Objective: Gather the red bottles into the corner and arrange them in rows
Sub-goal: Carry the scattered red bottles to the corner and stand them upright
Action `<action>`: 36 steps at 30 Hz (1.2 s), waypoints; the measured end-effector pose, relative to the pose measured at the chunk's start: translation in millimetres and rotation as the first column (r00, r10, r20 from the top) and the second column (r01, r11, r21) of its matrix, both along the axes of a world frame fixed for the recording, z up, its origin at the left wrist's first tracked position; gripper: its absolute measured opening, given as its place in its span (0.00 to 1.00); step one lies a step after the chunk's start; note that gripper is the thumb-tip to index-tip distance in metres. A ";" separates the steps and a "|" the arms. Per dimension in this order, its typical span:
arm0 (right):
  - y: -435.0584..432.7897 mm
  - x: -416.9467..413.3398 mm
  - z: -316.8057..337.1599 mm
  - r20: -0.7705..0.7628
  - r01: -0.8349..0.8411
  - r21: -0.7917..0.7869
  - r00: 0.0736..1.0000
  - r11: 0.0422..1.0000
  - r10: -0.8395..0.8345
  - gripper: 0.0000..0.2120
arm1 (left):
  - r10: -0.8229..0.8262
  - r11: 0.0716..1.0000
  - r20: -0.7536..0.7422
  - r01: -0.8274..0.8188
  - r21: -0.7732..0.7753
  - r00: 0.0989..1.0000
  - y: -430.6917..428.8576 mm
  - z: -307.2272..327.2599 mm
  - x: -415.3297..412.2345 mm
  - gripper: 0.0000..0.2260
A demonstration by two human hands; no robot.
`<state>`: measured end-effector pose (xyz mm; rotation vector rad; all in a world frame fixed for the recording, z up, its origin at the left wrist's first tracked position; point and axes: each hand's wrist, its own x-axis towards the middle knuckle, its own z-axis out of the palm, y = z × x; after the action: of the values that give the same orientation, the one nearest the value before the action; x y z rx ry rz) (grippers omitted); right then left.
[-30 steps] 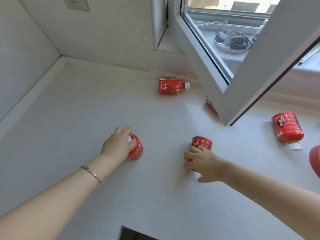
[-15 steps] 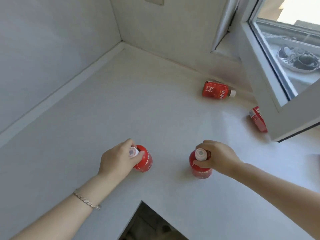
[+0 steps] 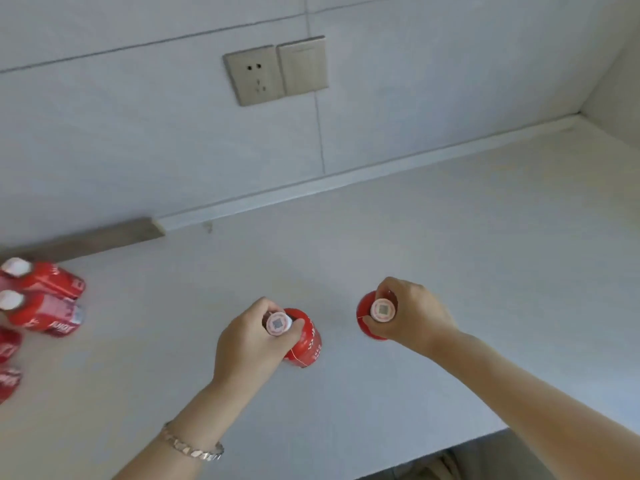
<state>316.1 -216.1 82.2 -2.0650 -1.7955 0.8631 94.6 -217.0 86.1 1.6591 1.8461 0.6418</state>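
My left hand (image 3: 249, 344) grips a red bottle (image 3: 306, 344) by its white-capped neck, upright over the white counter (image 3: 450, 271). My right hand (image 3: 412, 317) grips a second red bottle (image 3: 363, 313) the same way, a little to the right and apart from the first. At the far left edge stands a group of several red bottles (image 3: 45, 299) with white caps, close together near the wall; part of the group is cut off by the frame.
A tiled wall with a socket and switch plate (image 3: 277, 71) rises behind the counter. A corner of the counter lies at the upper right (image 3: 578, 116). The counter's front edge (image 3: 450, 445) drops off at the lower right. A grey strip (image 3: 86, 237) runs along the wall's base on the left.
The view has swung left, away from the window, to the wall with the socket. Both hands still hold their bottles upright. The bottle group at the left has come into view.
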 end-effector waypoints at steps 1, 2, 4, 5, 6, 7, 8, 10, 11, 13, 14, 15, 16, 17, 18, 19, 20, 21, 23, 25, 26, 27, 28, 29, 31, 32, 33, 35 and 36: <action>8.9 -32.9 -3.3 0.012 -0.025 -0.008 1.000 1.000 0.025 0.13 | 0.043 0.999 0.004 -0.043 0.000 0.999 0.9 -1.8 -33.6 0.10; 16.5 -66.7 -6.7 0.028 -0.049 -0.019 0.998 0.999 0.049 0.13 | 0.084 0.996 0.000 -0.084 -0.004 0.996 1.5 -3.5 -67.6 0.10; 29.5 -134.5 -14.3 0.037 -0.089 -0.044 0.995 0.995 0.091 0.13 | 0.147 0.989 -0.026 -0.148 -0.013 0.989 3.0 -6.0 -134.4 0.10; 35.8 -168.0 -17.8 0.032 -0.108 -0.055 0.993 0.993 0.110 0.13 | 0.174 0.984 -0.049 -0.175 -0.020 0.984 3.0 -7.2 -166.3 0.10; 42.0 -201.2 -20.5 0.028 -0.133 -0.064 0.990 0.989 0.135 0.13 | 0.203 0.978 -0.070 -0.205 -0.030 0.977 1.8 -8.3 -197.2 0.10; 48.9 -233.1 -22.4 0.025 -0.164 -0.071 0.986 0.984 0.166 0.13 | 0.234 0.971 -0.085 -0.238 -0.039 0.969 -0.5 -9.4 -226.3 0.10; 55.8 -263.2 -23.4 0.027 -0.200 -0.074 0.979 0.977 0.203 0.13 | 0.264 0.962 -0.094 -0.269 -0.048 0.960 -3.7 -9.9 -253.1 0.10; 69.2 -320.2 -23.3 0.040 -0.276 -0.076 0.959 0.958 0.279 0.13 | 0.323 0.943 -0.099 -0.329 -0.057 0.941 -11.5 -10.9 -300.8 0.09; 76.2 -347.3 -22.8 0.047 -0.304 -0.071 0.950 0.950 0.308 0.14 | 0.350 0.933 -0.095 -0.356 -0.058 0.932 -15.0 -11.7 -321.7 0.09; 92.0 -398.7 -22.6 0.062 -0.329 -0.053 0.941 0.943 0.332 0.17 | 0.401 0.912 -0.091 -0.406 -0.056 0.912 -20.6 -12.6 -356.6 0.09; 101.1 -422.3 -22.5 0.063 -0.325 -0.046 0.943 0.945 0.328 0.19 | 0.421 0.903 -0.089 -0.427 -0.055 0.903 -22.9 -13.3 -370.6 0.09; 111.3 -444.6 -23.3 0.058 -0.314 -0.039 0.947 0.949 0.316 0.19 | 0.442 0.893 -0.086 -0.447 -0.053 0.893 -24.7 -14.6 -383.1 0.09; 122.2 -464.7 -25.1 0.050 -0.298 -0.032 0.953 0.954 0.299 0.19 | 0.459 0.884 -0.082 -0.464 -0.054 0.885 -26.4 -16.0 -393.7 0.09; 132.5 -482.3 -27.7 0.043 -0.280 -0.030 0.959 0.960 0.281 0.19 | 0.474 0.876 -0.075 -0.479 -0.059 0.877 -27.9 -17.1 -402.8 0.09; 142.2 -496.9 -31.3 0.036 -0.257 -0.035 0.965 0.966 0.259 0.19 | 0.488 0.869 -0.066 -0.491 -0.064 0.871 -28.7 -18.1 -410.9 0.09; 151.0 -509.1 -35.4 0.030 -0.232 -0.044 0.972 0.972 0.233 0.18 | 0.498 0.863 -0.058 -0.501 -0.065 0.865 -28.6 -19.4 -418.0 0.08; 158.1 -518.7 -39.2 0.026 -0.208 -0.055 0.978 0.977 0.209 0.18 | 0.503 0.861 -0.052 -0.505 -0.061 0.863 -27.6 -20.5 -424.1 0.08; 163.4 -526.0 -42.9 0.020 -0.188 -0.067 0.982 0.980 0.190 0.18 | 0.502 0.862 -0.050 -0.504 -0.057 0.863 -25.9 -22.2 -429.4 0.08; 169.1 -535.4 -48.6 -0.011 -0.163 -0.074 0.987 0.984 0.163 0.18 | 0.492 0.868 -0.054 -0.494 -0.052 0.869 -20.3 -25.1 -437.2 0.08; 169.6 -538.6 -49.7 -0.061 -0.154 -0.067 0.987 0.986 0.150 0.18 | 0.472 0.879 -0.057 -0.475 -0.048 0.880 -11.6 -28.1 -442.6 0.09; 168.3 -537.8 -49.0 -0.080 -0.156 -0.069 0.985 0.985 0.151 0.18 | 0.457 0.887 -0.064 -0.460 -0.042 0.887 -5.7 -29.3 -444.1 0.09; 166.4 -534.7 -49.1 -0.090 -0.166 -0.076 0.983 0.983 0.159 0.19 | 0.434 0.899 -0.080 -0.438 -0.033 0.897 1.4 -30.6 -445.0 0.10; 164.1 -529.4 -49.6 -0.087 -0.180 -0.087 0.981 0.980 0.173 0.20 | 0.408 0.911 -0.104 -0.412 -0.019 0.907 10.0 -31.6 -445.9 0.09; 161.1 -522.0 -50.5 -0.073 -0.198 -0.105 0.979 0.974 0.191 0.20 | 0.383 0.922 -0.135 -0.387 -0.007 0.914 19.7 -32.5 -446.6 0.09; 152.7 -502.9 -52.7 -0.035 -0.237 -0.158 0.972 0.959 0.234 0.19 | 0.324 0.944 -0.208 -0.331 0.002 0.923 40.5 -33.3 -447.5 0.10; 147.5 -491.9 -54.0 -0.015 -0.254 -0.188 0.967 0.949 0.256 0.19 | 0.285 0.956 -0.246 -0.293 0.005 0.926 49.9 -34.7 -448.1 0.11; 142.3 -480.8 -55.2 -0.001 -0.269 -0.216 0.961 0.939 0.275 0.18 | 0.242 0.968 -0.281 -0.252 0.001 0.929 58.0 -36.2 -449.0 0.11; 131.2 -458.6 -57.1 0.014 -0.296 -0.262 0.951 0.919 0.310 0.15 | 0.160 0.983 -0.343 -0.179 -0.026 0.926 69.9 -39.3 -450.4 0.12; 125.5 -448.3 -57.4 0.025 -0.309 -0.286 0.944 0.907 0.329 0.14 | 0.117 0.989 -0.382 -0.142 -0.038 0.917 74.3 -40.1 -450.2 0.12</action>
<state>-132.2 -90.5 24.8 -2.0108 -2.2057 1.2055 -355.7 -142.7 46.0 1.7191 2.2386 0.3203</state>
